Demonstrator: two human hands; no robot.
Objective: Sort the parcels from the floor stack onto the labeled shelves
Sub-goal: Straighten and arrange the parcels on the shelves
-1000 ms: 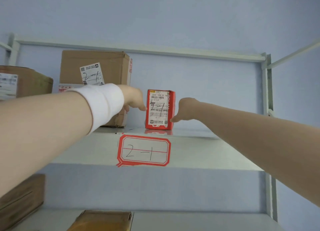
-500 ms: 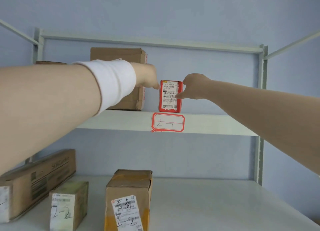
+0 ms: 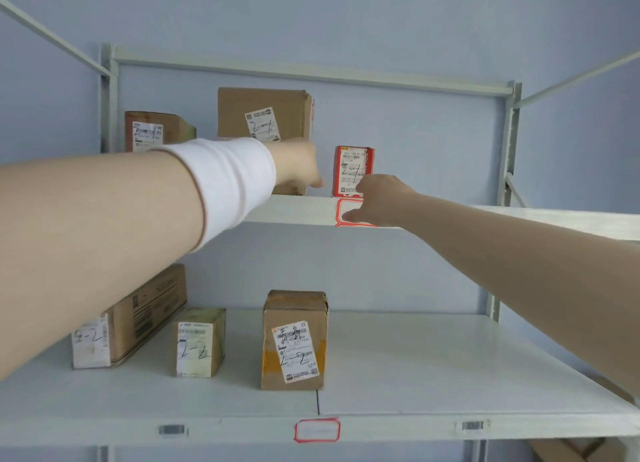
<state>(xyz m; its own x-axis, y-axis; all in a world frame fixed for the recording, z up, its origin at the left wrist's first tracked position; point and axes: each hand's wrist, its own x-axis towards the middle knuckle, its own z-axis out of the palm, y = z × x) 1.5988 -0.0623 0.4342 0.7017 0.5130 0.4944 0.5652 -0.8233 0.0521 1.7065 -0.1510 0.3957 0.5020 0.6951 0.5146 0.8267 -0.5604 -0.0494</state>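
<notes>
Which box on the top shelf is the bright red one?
The small box at the row's right end, just above the right hand. The big box and the left box are brown cardboard.

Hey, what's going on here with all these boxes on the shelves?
A person is sorting parcels onto a shelf rack. A small red parcel marked 2-1 stands upright on the upper shelf, beside two brown boxes with the same mark. The left hand and right hand reach toward it but hold nothing. Three parcels marked 2-2 sit on the lower shelf.
</notes>
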